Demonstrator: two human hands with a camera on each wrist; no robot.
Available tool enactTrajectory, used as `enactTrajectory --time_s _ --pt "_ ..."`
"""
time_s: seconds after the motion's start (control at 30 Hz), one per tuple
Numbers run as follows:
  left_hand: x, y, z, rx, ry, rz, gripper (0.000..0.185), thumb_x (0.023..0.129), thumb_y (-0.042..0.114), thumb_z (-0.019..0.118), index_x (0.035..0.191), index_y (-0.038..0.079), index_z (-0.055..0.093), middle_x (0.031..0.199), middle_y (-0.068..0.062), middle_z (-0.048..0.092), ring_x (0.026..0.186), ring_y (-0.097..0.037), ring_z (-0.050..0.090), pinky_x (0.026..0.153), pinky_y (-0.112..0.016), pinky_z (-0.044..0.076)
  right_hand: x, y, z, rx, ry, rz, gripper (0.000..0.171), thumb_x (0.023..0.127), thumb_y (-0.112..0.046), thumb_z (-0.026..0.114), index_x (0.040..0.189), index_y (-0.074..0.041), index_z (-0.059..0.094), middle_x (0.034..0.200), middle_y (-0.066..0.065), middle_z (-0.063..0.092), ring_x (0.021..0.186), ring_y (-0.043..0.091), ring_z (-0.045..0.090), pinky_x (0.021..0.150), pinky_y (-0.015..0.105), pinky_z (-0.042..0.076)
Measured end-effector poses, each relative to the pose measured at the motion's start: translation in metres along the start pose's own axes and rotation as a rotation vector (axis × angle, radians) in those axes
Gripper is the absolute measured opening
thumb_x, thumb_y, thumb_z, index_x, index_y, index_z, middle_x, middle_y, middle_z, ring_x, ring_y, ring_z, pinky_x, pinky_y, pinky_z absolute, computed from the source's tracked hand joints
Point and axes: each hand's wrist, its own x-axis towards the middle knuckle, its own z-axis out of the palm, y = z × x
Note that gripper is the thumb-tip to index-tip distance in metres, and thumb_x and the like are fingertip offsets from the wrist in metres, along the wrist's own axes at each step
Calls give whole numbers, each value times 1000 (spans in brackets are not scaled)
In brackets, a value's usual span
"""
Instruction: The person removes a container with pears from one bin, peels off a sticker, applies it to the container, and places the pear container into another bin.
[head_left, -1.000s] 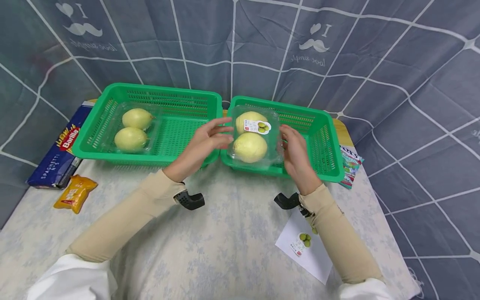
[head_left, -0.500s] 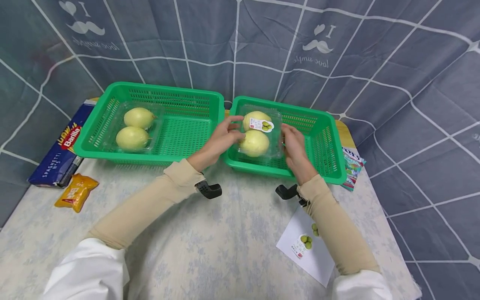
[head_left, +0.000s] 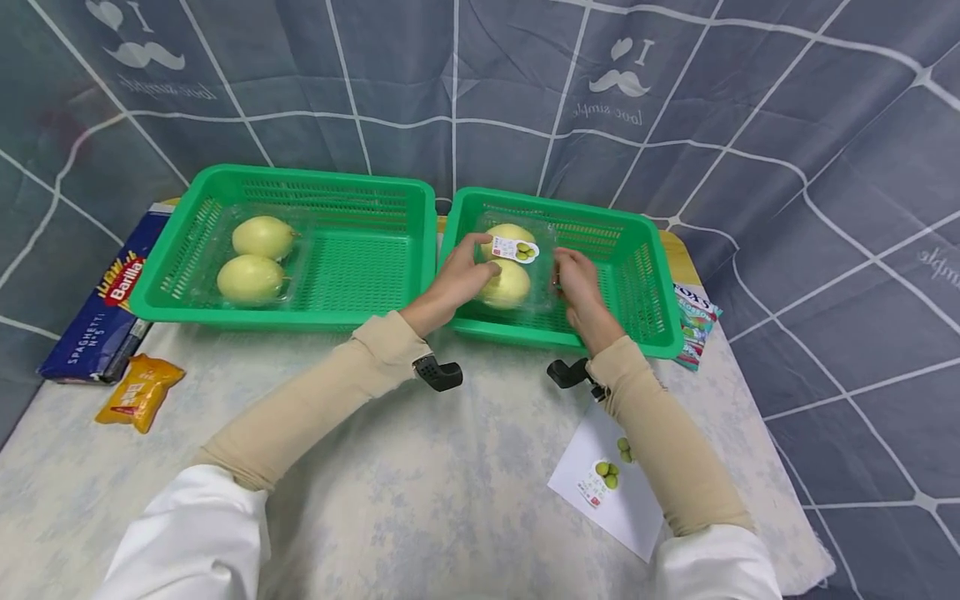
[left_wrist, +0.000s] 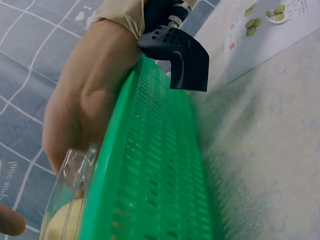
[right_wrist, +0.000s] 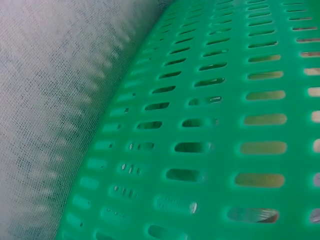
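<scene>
A clear plastic fruit box (head_left: 542,293) with two pale yellow melons (head_left: 507,286) and a label sticker (head_left: 514,249) sits low inside the right green basket (head_left: 660,310). My left hand (head_left: 459,279) grips its left side, thumb over the lid. At the right side, my right hand (head_left: 579,287) holds the edge with curled fingers. The left wrist view shows the left hand (left_wrist: 87,95) reaching over the basket rim to the box (left_wrist: 70,172). In the right wrist view, the slotted basket wall (right_wrist: 215,145) hides most of the hand and box.
Another clear box of two melons (head_left: 262,238) lies in the left green basket (head_left: 367,319). Left of it are a blue spaghetti box (head_left: 97,321) and an orange snack packet (head_left: 141,392). A sticker sheet (head_left: 592,467) lies in front; a candy bag (head_left: 696,327) is at right.
The fruit box has gone down, deeper into the right basket, with both hands on it. My left hand has shifted right, its thumb now over the lid.
</scene>
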Motion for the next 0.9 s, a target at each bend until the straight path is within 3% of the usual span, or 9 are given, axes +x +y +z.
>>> enactTrajectory --time_s 0.07,0.13,0.23,0.3,0.43,0.5,0.57,0.67,0.9 --pt "3 -3 2 19 8 -22 63 99 12 51 157 13 28 97 -8 43 75 -20 36 76 -34 34 1 -1 3 -9 -26 25 44 109 -24 36 151 -17 45 81 -3 45 69 12 41 65 27 36" --pt "7 -6 4 34 15 -43 67 98 12 52 159 13 23 116 -14 46 91 -22 39 83 -36 35 2 -1 4 -24 -42 32 45 108 -21 36 152 -14 44 86 -2 45 71 11 42 66 27 37" --pt "11 -11 8 45 14 -70 70 98 13 52 160 13 19 145 -20 37 111 -25 36 88 -38 34 3 -1 5 -47 -54 32 46 107 -17 38 152 -10 45 95 -2 47 76 11 44 67 25 40" --pt "14 -13 9 48 11 -74 71 98 13 52 160 13 18 154 -21 30 112 -27 37 86 -37 35 4 -1 4 -72 -60 29 46 106 -15 40 151 -8 45 102 -1 49 80 11 47 70 25 43" --pt "15 -13 12 81 1 -56 70 99 13 50 160 11 17 158 -22 27 107 -32 40 77 -37 35 5 -2 3 -136 -87 23 49 105 -15 42 154 -7 41 128 9 54 99 17 54 85 32 51" --pt "15 -12 13 115 1 -42 69 99 13 50 160 9 18 161 -21 25 126 -35 41 86 -39 40 5 -3 2 -165 -113 17 51 106 -17 43 156 -7 36 143 14 51 115 23 55 95 37 52" --pt "15 -11 14 163 4 -23 69 98 14 50 159 7 20 164 -21 21 148 -35 27 105 -43 40 4 -3 2 -185 -136 16 53 106 -20 43 157 -7 33 153 17 45 131 29 52 104 41 51" --pt "15 -9 15 228 8 4 69 98 16 50 159 4 21 168 -21 12 159 -34 -3 127 -49 20 2 -4 2 -208 -171 11 57 107 -24 45 158 -5 29 159 18 38 143 33 44 110 43 49" --pt "14 -8 23 311 31 32 69 99 18 51 159 1 21 168 -26 3 158 -37 -5 129 -53 12 -1 -2 4 -250 -233 -11 64 106 -27 47 159 0 22 162 21 31 146 36 40 114 46 45"
